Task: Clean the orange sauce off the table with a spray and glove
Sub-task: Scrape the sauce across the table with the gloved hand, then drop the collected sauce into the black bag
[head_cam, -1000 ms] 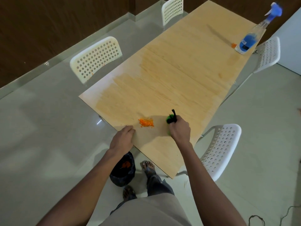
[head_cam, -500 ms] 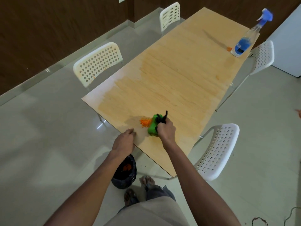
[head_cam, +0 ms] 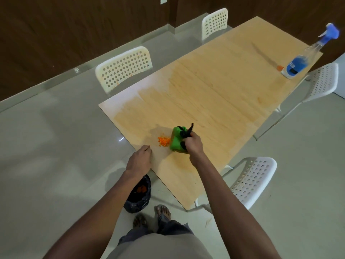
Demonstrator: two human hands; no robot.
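Observation:
A small heap of orange sauce bits (head_cam: 164,141) lies near the front left edge of the wooden table (head_cam: 214,94). My right hand (head_cam: 192,144) grips a green glove with black trim (head_cam: 176,140), pressed on the table and touching the heap's right side. My left hand (head_cam: 140,159) rests at the table's edge just below the heap, fingers curled, holding nothing. A spray bottle with blue liquid (head_cam: 306,57) stands at the far right corner, with a small orange spot (head_cam: 279,67) beside it.
A black bag (head_cam: 139,195) with orange waste inside sits on the floor under my left wrist. White perforated chairs stand at the left (head_cam: 124,67), far end (head_cam: 214,22), right (head_cam: 323,81) and near right (head_cam: 250,180). A damp patch darkens the tabletop.
My right hand has swept the green glove leftward across the table until it touches the orange heap. My left hand has stayed at the table's edge.

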